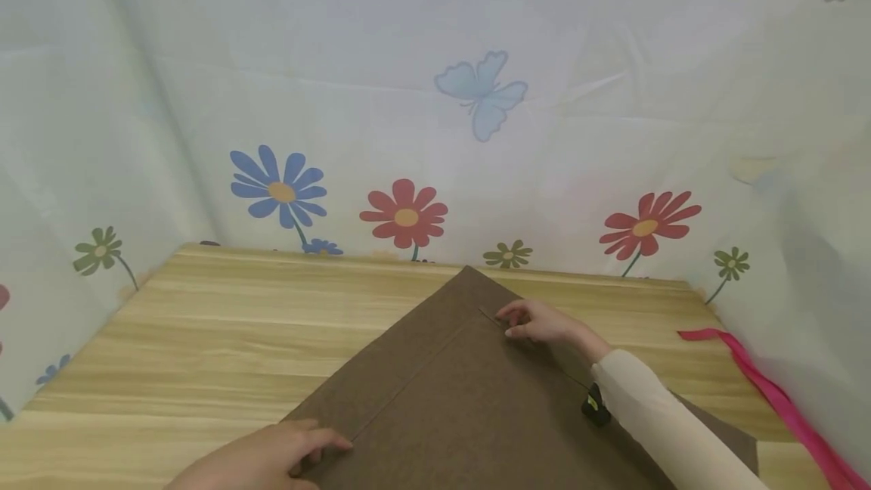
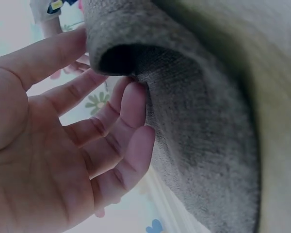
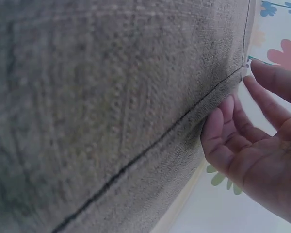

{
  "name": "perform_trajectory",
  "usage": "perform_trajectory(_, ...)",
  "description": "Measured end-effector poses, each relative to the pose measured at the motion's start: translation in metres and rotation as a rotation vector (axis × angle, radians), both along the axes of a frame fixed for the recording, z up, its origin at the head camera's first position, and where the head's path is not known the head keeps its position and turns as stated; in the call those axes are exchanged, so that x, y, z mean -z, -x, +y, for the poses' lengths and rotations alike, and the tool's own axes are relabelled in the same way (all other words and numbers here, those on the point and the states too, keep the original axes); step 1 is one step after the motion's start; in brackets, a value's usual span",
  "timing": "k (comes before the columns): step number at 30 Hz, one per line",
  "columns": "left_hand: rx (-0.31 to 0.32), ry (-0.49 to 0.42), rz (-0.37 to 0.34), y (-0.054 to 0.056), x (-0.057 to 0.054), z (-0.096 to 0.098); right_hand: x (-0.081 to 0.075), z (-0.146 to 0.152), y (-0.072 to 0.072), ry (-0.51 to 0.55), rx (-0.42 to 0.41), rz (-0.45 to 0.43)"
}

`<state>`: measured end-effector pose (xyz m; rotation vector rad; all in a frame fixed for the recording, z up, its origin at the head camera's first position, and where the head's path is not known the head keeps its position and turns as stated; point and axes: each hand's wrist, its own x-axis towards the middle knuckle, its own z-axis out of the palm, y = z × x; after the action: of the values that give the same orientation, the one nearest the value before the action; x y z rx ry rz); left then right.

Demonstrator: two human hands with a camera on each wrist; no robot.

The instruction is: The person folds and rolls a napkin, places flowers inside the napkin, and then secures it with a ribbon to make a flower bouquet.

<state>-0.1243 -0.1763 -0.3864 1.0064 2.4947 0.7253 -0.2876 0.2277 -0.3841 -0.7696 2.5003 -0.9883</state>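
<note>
A brown woven cloth [image 1: 435, 399] with a stitched line near its edges lies on the table, one corner pointing away from me. My left hand [image 1: 265, 456] is at its left edge, index finger reaching to the stitching. In the left wrist view, that hand's loosely bent fingers [image 2: 136, 104] touch the cloth [image 2: 184, 116], whose edge curls up into a fold. My right hand [image 1: 537, 321] rests near the far corner, beside where the stitched lines meet. The right wrist view shows its fingertips [image 3: 213, 126] along the edge of the cloth [image 3: 111, 97].
The cloth lies on a wood-grain table [image 1: 238, 324]. A pink ribbon [image 1: 769, 392] trails along the table's right side. Behind the table hangs a white curtain [image 1: 340, 112] printed with flowers and butterflies. A small black device [image 1: 596, 405] sits at the right sleeve.
</note>
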Motion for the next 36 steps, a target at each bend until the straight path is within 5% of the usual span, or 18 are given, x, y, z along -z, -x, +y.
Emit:
perform_trajectory(8,-0.02,-0.036,-0.048,0.001,0.002,0.0,0.006,-0.002,0.006,0.026,-0.027,0.072)
perform_trajectory(16,-0.036,-0.049,-0.097,0.002,0.001,-0.001,-0.003,-0.001,0.009,0.07,-0.03,0.03)
perform_trajectory(26,-0.024,-0.053,-0.018,0.003,0.002,-0.002,-0.027,0.0,0.014,0.106,-0.02,0.042)
perform_trajectory(36,-0.115,-0.069,-0.025,0.005,0.002,-0.008,-0.042,-0.006,0.033,0.081,0.034,0.067)
